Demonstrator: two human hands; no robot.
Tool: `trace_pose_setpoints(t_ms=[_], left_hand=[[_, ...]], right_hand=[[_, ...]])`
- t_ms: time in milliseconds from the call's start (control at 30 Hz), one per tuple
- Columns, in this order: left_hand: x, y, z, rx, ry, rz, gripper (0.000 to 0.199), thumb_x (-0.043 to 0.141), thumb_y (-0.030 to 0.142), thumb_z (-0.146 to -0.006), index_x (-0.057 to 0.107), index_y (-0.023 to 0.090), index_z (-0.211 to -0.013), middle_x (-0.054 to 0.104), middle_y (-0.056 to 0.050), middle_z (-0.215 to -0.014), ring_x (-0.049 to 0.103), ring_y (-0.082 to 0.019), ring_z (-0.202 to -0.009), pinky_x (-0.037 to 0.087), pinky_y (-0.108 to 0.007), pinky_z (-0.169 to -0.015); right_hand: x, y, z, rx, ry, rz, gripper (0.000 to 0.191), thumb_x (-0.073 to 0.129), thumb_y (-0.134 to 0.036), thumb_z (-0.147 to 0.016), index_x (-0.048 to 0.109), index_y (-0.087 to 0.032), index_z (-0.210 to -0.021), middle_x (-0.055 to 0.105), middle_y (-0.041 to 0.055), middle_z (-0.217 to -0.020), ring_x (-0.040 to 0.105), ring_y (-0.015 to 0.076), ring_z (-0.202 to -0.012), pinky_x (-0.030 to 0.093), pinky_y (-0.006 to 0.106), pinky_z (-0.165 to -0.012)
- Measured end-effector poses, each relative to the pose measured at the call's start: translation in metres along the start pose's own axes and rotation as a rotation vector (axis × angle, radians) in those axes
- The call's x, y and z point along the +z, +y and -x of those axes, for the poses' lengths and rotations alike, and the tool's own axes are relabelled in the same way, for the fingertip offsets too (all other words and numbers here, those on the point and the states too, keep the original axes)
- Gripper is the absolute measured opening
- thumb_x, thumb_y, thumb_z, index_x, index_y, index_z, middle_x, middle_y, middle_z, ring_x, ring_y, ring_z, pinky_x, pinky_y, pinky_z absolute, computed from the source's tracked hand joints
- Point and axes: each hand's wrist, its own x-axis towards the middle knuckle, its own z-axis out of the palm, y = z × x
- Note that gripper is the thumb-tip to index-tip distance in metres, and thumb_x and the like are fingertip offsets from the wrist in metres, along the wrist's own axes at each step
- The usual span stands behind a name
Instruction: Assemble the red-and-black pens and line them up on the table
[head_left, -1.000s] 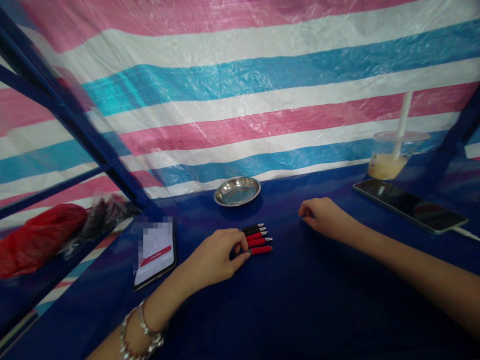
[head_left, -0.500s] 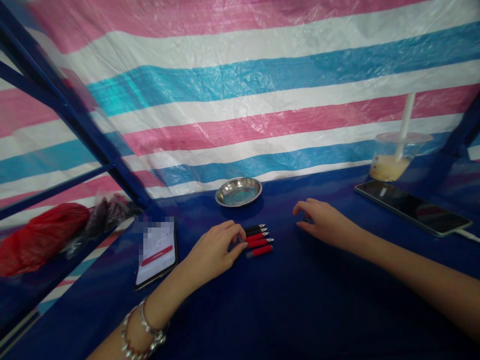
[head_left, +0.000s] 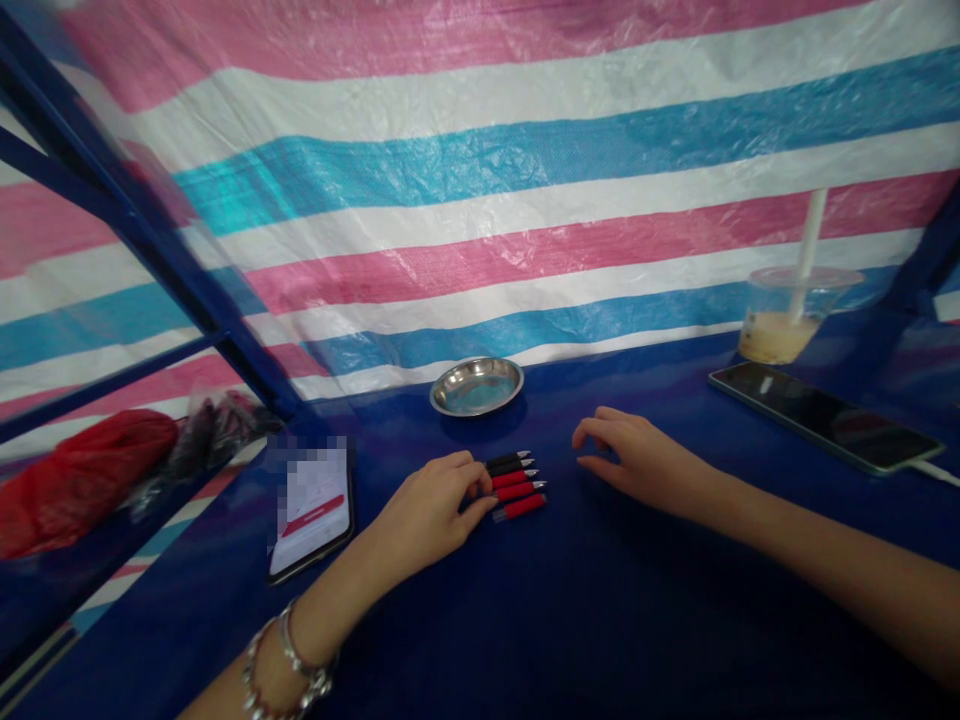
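Several pens lie side by side on the blue table, silver tips to the right. Two have black grips, the upper one a black pen (head_left: 510, 459); below them are red-gripped ones, among them a red pen (head_left: 521, 490). A short red piece (head_left: 525, 507), perhaps a pen cap, lies nearest me. My left hand (head_left: 435, 502) covers the pens' left ends, thumb and index finger closed about the red pen's rear part, which is mostly hidden. To the right of the tips, my right hand (head_left: 630, 455) hovers or rests low with curved fingers apart, nothing visible between them.
Behind the pens sits an oval metal dish (head_left: 478, 388). A lit phone (head_left: 313, 510) lies on the left. At right are a dark phone (head_left: 825, 415) with a white cable and a plastic drink cup (head_left: 780, 335) with straw. Striped sheeting (head_left: 525, 220) hangs behind.
My right hand has shifted slightly left and down, toward the pen tips. The left hand has barely moved, its fingers staying at the pens' left ends.
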Motion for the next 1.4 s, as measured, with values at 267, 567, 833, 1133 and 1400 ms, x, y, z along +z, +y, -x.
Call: trace_pose_setpoints(t_ms=[267, 567, 833, 1133, 1400], left_hand=[[-0.004, 0.011, 0.001, 0.047, 0.118, 0.065, 0.014, 0.044, 0.027, -0.081, 0.053, 0.017, -0.084, 0.052, -0.001, -0.079, 0.048, -0.011, -0.072, 0.037, -0.024, -0.065], [-0.002, 0.014, 0.002, 0.117, 0.146, 0.069, 0.012, 0.046, 0.026, -0.081, 0.053, 0.017, -0.083, 0.052, 0.001, -0.070, 0.047, -0.008, -0.062, 0.034, -0.020, -0.057], [-0.001, 0.013, 0.003, 0.114, 0.164, 0.088, 0.012, 0.046, 0.025, -0.081, 0.053, 0.016, -0.082, 0.053, 0.002, -0.067, 0.047, -0.008, -0.059, 0.033, -0.019, -0.055], [0.000, 0.020, 0.005, 0.074, 0.172, 0.162, 0.012, 0.045, 0.023, -0.081, 0.054, 0.015, -0.083, 0.056, 0.000, -0.072, 0.051, -0.009, -0.064, 0.036, -0.021, -0.058], [0.003, 0.018, 0.004, 0.073, 0.218, 0.109, 0.010, 0.042, 0.021, -0.082, 0.050, 0.015, -0.084, 0.054, -0.001, -0.075, 0.050, -0.010, -0.068, 0.038, -0.022, -0.062]], right_hand=[[-0.001, -0.016, 0.002, -0.123, -0.055, -0.287, 0.023, 0.040, -0.031, -0.084, 0.057, -0.016, -0.083, 0.053, 0.0027, -0.075, 0.047, 0.0107, -0.068, 0.034, 0.022, -0.061], [0.003, -0.021, 0.004, -0.155, -0.020, -0.268, 0.019, 0.044, -0.025, -0.082, 0.056, -0.013, -0.073, 0.054, 0.0023, -0.070, 0.048, 0.0093, -0.064, 0.034, 0.021, -0.060], [0.004, -0.023, 0.007, -0.197, 0.040, -0.203, 0.016, 0.044, -0.020, -0.082, 0.058, -0.013, -0.077, 0.055, 0.0032, -0.073, 0.048, 0.0113, -0.069, 0.035, 0.022, -0.062], [0.004, -0.024, 0.008, -0.301, 0.150, -0.053, 0.022, 0.040, -0.021, -0.083, 0.059, -0.013, -0.075, 0.055, 0.0055, -0.069, 0.046, 0.0135, -0.066, 0.036, 0.025, -0.060], [0.002, -0.024, 0.006, -0.205, 0.062, -0.134, 0.022, 0.040, -0.025, -0.084, 0.059, -0.014, -0.083, 0.057, 0.0047, -0.077, 0.048, 0.0138, -0.073, 0.037, 0.026, -0.067]])
